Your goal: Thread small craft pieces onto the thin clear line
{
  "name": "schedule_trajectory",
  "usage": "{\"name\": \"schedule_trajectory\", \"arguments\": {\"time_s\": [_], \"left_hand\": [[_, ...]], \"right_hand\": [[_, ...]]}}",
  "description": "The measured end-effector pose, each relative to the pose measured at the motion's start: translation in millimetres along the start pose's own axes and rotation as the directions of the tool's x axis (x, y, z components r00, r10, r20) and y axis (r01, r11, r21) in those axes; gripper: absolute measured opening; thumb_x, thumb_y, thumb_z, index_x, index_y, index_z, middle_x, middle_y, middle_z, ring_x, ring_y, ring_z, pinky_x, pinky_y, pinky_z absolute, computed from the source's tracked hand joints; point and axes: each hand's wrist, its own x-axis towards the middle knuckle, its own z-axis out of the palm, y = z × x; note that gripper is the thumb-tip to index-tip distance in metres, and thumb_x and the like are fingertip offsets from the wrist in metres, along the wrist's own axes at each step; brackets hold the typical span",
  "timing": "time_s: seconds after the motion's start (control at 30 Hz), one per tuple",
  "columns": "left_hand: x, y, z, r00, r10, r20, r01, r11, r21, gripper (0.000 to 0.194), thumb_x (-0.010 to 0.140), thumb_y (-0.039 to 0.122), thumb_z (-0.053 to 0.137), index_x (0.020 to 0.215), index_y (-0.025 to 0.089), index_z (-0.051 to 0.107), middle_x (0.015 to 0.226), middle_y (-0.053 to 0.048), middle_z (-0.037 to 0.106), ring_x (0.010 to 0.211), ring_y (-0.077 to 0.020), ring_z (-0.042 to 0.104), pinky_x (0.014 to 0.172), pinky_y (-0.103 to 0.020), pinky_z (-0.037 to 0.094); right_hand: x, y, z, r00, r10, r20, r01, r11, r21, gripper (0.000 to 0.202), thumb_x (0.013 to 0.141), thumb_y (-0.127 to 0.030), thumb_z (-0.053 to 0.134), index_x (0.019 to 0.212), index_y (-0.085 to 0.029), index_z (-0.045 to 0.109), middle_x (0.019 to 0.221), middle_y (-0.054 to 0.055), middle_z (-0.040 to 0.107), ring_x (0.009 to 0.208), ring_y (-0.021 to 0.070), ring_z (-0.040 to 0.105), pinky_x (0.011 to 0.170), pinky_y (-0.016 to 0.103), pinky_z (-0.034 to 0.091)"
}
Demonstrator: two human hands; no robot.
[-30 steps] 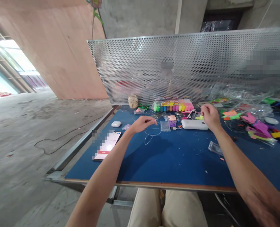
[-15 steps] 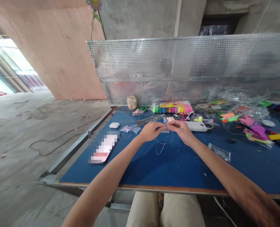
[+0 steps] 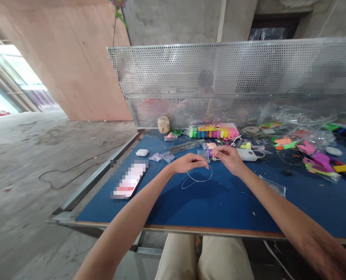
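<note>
A thin pale wire (image 3: 200, 181), bent into loops, hangs above the blue tabletop. Its upper end meets the pinched thumb and fingers of my left hand (image 3: 188, 162). To the right, and a small gap away, my right hand (image 3: 229, 159) is closed in a pinch; whatever lies between its fingertips is too small to tell. Behind the fingers lie a small clear plastic bag (image 3: 202, 155) and a peach-coloured piece (image 3: 211, 146). A white power strip-like block (image 3: 247, 154) shows partly behind my right hand.
A phone (image 3: 130, 179) and a white earbud case (image 3: 142, 153) lie at the left. Thin metal rods (image 3: 186, 147) and a pack of coloured clay (image 3: 213, 131) are behind the hands. Colourful foam-like pieces (image 3: 320, 158) lie at the right. A perforated metal panel (image 3: 173, 74) stands along the back.
My hands have moved apart from touching, the left one slightly lower. The wire loop hanging below has swung to the left. More of the clear bag now shows between the hands.
</note>
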Motion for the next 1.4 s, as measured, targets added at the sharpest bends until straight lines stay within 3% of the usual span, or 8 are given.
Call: {"name": "schedule_trajectory", "arguments": {"time_s": [0.23,0.53,0.77,0.9,1.07,1.2,1.4], "left_hand": [[-3.1,3.3,-5.6,0.999,0.029,-0.028,-0.027,0.998,0.064,0.037,0.097,0.044,0.05,0.101,0.015,0.074,0.1,-0.007,0.072,0.087,-0.0144,0.063,0.078,-0.024,0.044],[-5.1,-2.4,-16.7,0.999,0.054,0.006,-0.054,0.966,0.254,0.032,0.097,0.039,0.051,0.1,0.018,0.074,0.095,-0.006,0.074,0.083,-0.0144,0.065,0.077,-0.023,0.045],[-6.6,-2.7,-26.0,0.999,0.03,0.03,-0.039,0.94,0.339,0.029,0.098,0.034,0.049,0.097,0.019,0.074,0.094,-0.003,0.074,0.081,-0.0129,0.065,0.074,-0.021,0.043],[-7.8,-5.9,-27.3,1.0,0.01,0.024,-0.018,0.94,0.339,0.03,0.098,0.035,0.048,0.096,0.019,0.073,0.093,-0.003,0.073,0.081,-0.0131,0.065,0.073,-0.021,0.042],[-6.9,-5.6,-24.9,0.999,0.014,0.039,-0.026,0.944,0.33,0.031,0.098,0.035,0.047,0.096,0.019,0.073,0.093,-0.003,0.073,0.08,-0.0126,0.064,0.073,-0.021,0.042],[-7.1,-4.7,-24.4,0.999,0.027,0.027,-0.035,0.94,0.338,0.032,0.099,0.035,0.046,0.096,0.019,0.073,0.093,-0.002,0.073,0.079,-0.012,0.063,0.073,-0.02,0.041],[-8.7,-8.5,-29.8,0.998,0.015,0.06,-0.036,0.931,0.363,0.033,0.098,0.037,0.047,0.095,0.019,0.074,0.089,-0.002,0.072,0.074,-0.0117,0.062,0.069,-0.02,0.04]], "right_hand": [[-2.4,0.4,-4.4,0.991,0.087,0.106,-0.104,0.981,0.167,0.022,0.077,-0.042,0.078,0.081,-0.021,0.073,0.077,0.004,0.071,0.068,0.0171,0.064,0.068,0.035,0.054],[0.7,12.5,-8.5,0.978,0.141,0.151,-0.163,0.976,0.142,0.025,0.075,-0.042,0.08,0.079,-0.019,0.073,0.08,0.005,0.073,0.07,0.0172,0.067,0.071,0.035,0.057],[9.6,20.8,-19.4,0.985,0.151,0.08,-0.162,0.975,0.149,0.025,0.074,-0.044,0.081,0.079,-0.02,0.074,0.078,0.004,0.073,0.071,0.0158,0.066,0.072,0.032,0.056],[13.6,21.4,-29.6,0.992,0.12,-0.046,-0.113,0.984,0.134,0.025,0.074,-0.044,0.081,0.08,-0.02,0.074,0.079,0.003,0.071,0.071,0.015,0.064,0.071,0.031,0.055],[18.5,24.4,-37.5,0.979,0.062,-0.193,-0.038,0.992,0.123,0.024,0.073,-0.043,0.081,0.08,-0.022,0.073,0.08,0.002,0.069,0.073,0.0149,0.062,0.074,0.032,0.055],[21.8,26.7,-45.4,0.973,0.032,-0.228,-0.005,0.993,0.116,0.022,0.075,-0.042,0.08,0.08,-0.021,0.074,0.08,0.002,0.068,0.072,0.0137,0.061,0.075,0.031,0.055],[26.8,30.5,-63.5,0.949,0.025,-0.314,0.01,0.994,0.111,0.026,0.068,-0.042,0.085,0.079,-0.02,0.075,0.08,0.003,0.07,0.071,0.0141,0.064,0.074,0.031,0.057]]}}
